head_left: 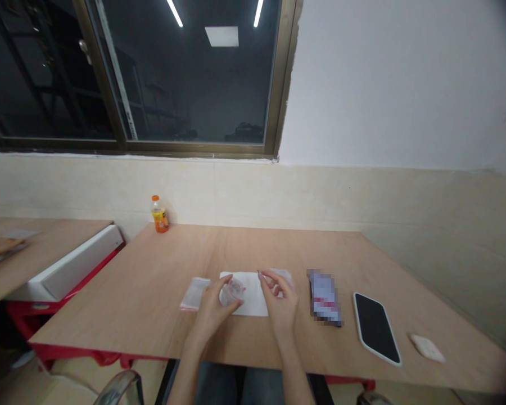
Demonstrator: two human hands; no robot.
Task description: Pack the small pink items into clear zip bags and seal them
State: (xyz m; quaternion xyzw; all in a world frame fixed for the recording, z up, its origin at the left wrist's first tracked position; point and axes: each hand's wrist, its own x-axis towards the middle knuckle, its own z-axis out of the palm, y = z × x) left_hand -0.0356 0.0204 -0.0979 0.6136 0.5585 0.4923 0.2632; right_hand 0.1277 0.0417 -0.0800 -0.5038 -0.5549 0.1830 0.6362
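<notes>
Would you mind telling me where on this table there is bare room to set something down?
The table is bare between the orange bottle at the back and the small clear bag, and along the far right behind the phone. It is crowded at the near middle: left hand, right hand, white sheet, phone and white pad.

The card [325, 297] is blurred past reading. What the right fingers [262, 275] pinch is too small to tell. The chair [120, 389] runs off the bottom edge.

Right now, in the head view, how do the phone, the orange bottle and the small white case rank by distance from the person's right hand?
From the right hand:
1. Phone, just to its right.
2. Small white case, beyond the phone, near the table's right edge.
3. Orange bottle, far back left by the wall.
</notes>
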